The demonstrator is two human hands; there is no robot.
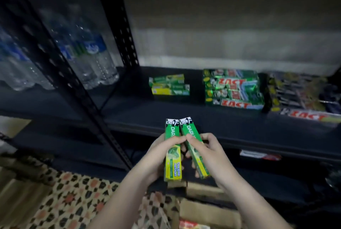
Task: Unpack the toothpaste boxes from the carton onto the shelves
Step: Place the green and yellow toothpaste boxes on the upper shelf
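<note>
My left hand [158,156] grips a green and yellow toothpaste box [172,162], thumb across its top face. My right hand [208,153] grips a second green toothpaste box [191,134] beside it. Both boxes point away from me, just in front of the dark shelf [184,114]. A small stack of the same green and yellow boxes [169,85] lies on that shelf, further back. The brown carton [206,204] sits open below my forearms, with a red box showing inside it.
Stacks of green and red toothpaste boxes [233,88] and darker boxes [302,95] fill the shelf's right side. Water bottles [86,53] stand on the left shelf unit behind a black perforated upright [118,34]. A patterned mat [70,197] covers the floor at lower left.
</note>
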